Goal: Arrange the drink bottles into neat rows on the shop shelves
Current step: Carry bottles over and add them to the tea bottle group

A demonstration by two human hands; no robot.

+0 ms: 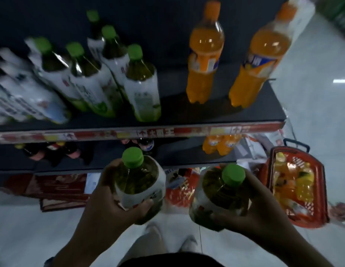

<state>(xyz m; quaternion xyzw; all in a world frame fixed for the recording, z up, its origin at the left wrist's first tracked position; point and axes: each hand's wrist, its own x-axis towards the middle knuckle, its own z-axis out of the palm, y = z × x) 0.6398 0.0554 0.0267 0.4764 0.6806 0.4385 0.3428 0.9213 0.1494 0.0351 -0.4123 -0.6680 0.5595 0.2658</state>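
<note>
Both arms reach forward below the dark shop shelf. The left hand has its fingers curled round 1 green-capped plastic tea bottle, and the right hand grips another green-capped tea bottle, both upright in front of the shelf.

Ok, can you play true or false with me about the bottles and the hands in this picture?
1. Each hand holds a green-capped bottle. True: the left hand grips one green-capped bottle and the right hand grips another.
2. Two orange drink bottles stand on the top shelf. True: one stands left of the other, on the right part of the shelf.
3. The red basket is sitting on the top shelf. False: the red basket is down on the floor, right of the shelves.
4. The bottles in the hands have orange caps. False: both caps are green.
5. The top shelf has only orange bottles. False: green-capped bottles stand there too.
</note>
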